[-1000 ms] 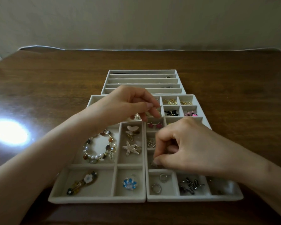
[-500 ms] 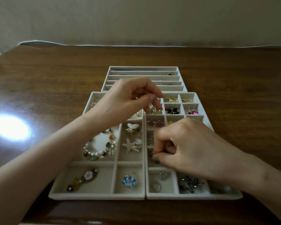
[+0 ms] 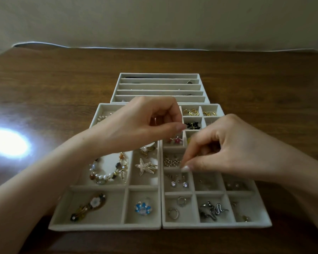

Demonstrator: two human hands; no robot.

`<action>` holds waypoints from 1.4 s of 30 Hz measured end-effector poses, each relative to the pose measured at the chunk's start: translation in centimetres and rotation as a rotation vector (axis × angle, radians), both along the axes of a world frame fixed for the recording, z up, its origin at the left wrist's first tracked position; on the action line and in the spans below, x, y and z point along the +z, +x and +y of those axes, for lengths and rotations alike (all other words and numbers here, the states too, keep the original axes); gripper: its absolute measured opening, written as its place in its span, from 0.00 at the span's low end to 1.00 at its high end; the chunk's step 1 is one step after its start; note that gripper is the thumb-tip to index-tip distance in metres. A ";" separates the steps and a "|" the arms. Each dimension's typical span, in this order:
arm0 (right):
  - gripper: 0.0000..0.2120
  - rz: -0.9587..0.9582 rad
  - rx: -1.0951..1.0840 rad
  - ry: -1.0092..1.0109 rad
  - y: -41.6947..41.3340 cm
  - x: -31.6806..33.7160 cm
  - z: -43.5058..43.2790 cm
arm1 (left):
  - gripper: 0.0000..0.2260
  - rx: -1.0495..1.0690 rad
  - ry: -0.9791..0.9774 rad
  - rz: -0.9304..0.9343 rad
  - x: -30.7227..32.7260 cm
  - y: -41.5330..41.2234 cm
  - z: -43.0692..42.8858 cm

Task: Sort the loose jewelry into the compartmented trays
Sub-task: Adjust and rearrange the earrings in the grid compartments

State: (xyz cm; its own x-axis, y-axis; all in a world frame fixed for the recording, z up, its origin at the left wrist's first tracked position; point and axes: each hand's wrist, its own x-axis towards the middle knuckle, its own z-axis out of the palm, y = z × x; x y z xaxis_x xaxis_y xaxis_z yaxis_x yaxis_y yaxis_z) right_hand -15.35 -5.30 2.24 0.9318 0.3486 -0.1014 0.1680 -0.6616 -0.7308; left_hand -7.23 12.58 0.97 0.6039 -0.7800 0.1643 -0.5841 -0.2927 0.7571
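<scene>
Jewelry is lodged across three pale compartmented trays. The right tray [image 3: 217, 225] holds crystal studs [image 3: 179, 184], a gold bead cluster [image 3: 171, 161], silver hoops [image 3: 173, 212] and a snake ring [image 3: 212, 210]. The left tray [image 3: 105, 226], touching it side by side, holds a bead bracelet [image 3: 106, 173], a starfish brooch [image 3: 144, 166], a flower hair clip [image 3: 89, 207] and a blue flower piece [image 3: 143, 208]. My right hand [image 3: 228, 147] hovers over the right tray, its fingers [image 3: 186, 168] curled, thumb and forefinger tips pressed together above the divider between cluster and studs — whether anything is pinched there I cannot tell. My left hand [image 3: 141, 125] hangs over the trays' far ends, curled thumb to fingertip; contents not discernible. A slotted tray [image 3: 160, 76] sits just behind both. All rest on the brown bench [image 3: 44, 85], with a bright glare [image 3: 7, 143] at its left.
</scene>
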 end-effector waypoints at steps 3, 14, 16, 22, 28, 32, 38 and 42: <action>0.02 0.013 0.031 -0.069 -0.1 -0.6 0.5 | 0.09 -0.054 0.058 -0.038 0.3 -0.2 0.0; 0.08 0.030 0.099 -0.117 -0.4 -0.9 1.1 | 0.07 -0.030 0.066 -0.046 0.1 -0.3 -0.1; 0.09 0.014 0.074 -0.095 -0.2 -0.6 0.7 | 0.08 -0.025 0.065 -0.050 0.1 -0.3 -0.2; 0.09 0.025 0.106 -0.153 0.0 -1.0 0.7 | 0.09 -0.017 0.069 -0.072 0.0 -0.2 -0.2; 0.09 0.018 0.139 -0.150 -0.1 -1.3 0.9 | 0.09 -0.023 0.075 -0.072 -0.1 -0.2 -0.2; 0.10 -0.003 0.142 -0.151 -0.1 -1.3 0.9 | 0.09 -0.023 0.077 -0.070 -0.1 -0.1 -0.2; 0.15 -0.073 0.192 -0.215 -0.4 -1.1 0.9 | 0.08 -0.021 0.083 -0.080 -0.2 0.0 -0.3; 0.16 -0.157 0.248 -0.313 -0.5 -1.1 1.1 | 0.09 -0.024 0.083 -0.076 -0.2 0.0 -0.4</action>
State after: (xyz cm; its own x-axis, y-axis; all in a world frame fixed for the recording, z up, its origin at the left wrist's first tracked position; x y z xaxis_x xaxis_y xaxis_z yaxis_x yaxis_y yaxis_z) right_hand -15.89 -4.20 1.15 0.8361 0.5391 -0.1019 0.4431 -0.7729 -0.4541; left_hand -7.26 12.22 0.74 0.5733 -0.8066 0.1437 -0.6466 -0.3377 0.6839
